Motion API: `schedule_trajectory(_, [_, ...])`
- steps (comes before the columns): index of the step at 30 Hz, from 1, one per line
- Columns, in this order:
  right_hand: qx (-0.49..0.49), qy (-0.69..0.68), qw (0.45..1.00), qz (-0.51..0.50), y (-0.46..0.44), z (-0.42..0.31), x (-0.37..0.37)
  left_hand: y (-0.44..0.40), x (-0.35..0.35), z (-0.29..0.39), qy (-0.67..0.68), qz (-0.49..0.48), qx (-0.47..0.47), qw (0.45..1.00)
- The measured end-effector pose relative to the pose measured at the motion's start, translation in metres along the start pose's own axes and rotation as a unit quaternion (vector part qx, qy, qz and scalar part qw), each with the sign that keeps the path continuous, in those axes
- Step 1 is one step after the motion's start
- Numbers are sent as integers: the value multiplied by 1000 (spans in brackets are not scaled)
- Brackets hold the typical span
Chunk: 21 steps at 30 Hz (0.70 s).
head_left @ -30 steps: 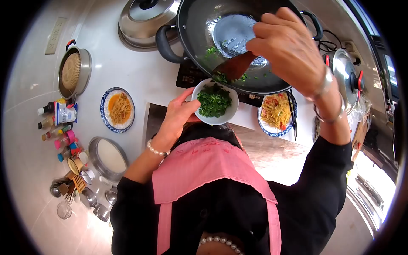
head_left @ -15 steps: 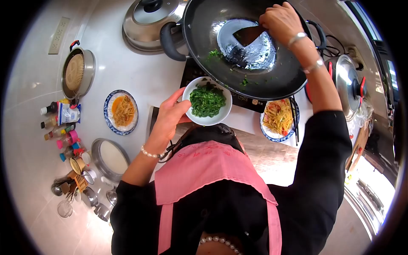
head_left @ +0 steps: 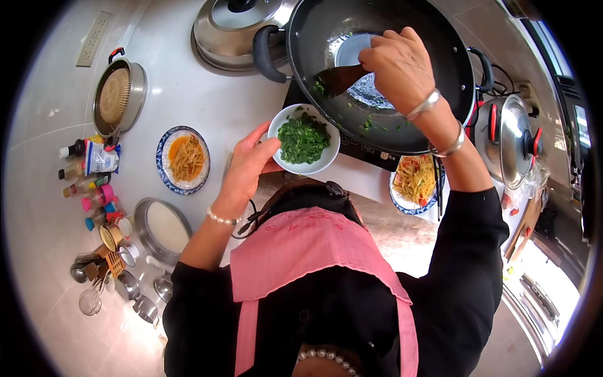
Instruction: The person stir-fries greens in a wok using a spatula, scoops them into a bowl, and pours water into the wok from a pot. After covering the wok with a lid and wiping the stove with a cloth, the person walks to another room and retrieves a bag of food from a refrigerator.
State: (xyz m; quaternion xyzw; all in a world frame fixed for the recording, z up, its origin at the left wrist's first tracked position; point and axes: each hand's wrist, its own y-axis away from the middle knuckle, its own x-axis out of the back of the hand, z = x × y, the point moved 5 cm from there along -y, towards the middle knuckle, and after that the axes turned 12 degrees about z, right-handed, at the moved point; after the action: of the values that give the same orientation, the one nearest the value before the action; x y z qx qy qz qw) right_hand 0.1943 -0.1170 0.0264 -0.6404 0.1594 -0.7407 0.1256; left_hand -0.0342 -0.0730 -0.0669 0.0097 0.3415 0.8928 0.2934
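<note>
The right hand, gripping a wooden spatula, is drawing chopped greens across the wok, nearer the bowl the left hand is pinching

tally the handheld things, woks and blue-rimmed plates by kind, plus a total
Handheld bowl: 1
Handheld spatula: 1
Wok: 1
Blue-rimmed plates: 2
Total: 5
</note>
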Motion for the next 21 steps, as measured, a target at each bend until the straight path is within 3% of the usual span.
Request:
schedule_trajectory(7, [27, -46, 997, 62, 7, -24, 96, 3, -1, 5, 10, -37, -23, 999])
schedule_trajectory(10, [76, -70, 993, 62, 19, -68, 95, 7, -3, 6, 0, -41, -26, 999])
schedule_trajectory(15, [47, -5, 997, 67, 23, -19, 107, 14, -10, -3, -15, -46, -4, 999])
schedule_trajectory(17, [40, 55, 997, -25, 31, 17, 79, 15, -13, -14, -27, -31, 25, 999])
schedule_trajectory(21, [90, 143, 984, -50, 38, 35, 12, 16, -27, -38, -48, -32, 63, 996])
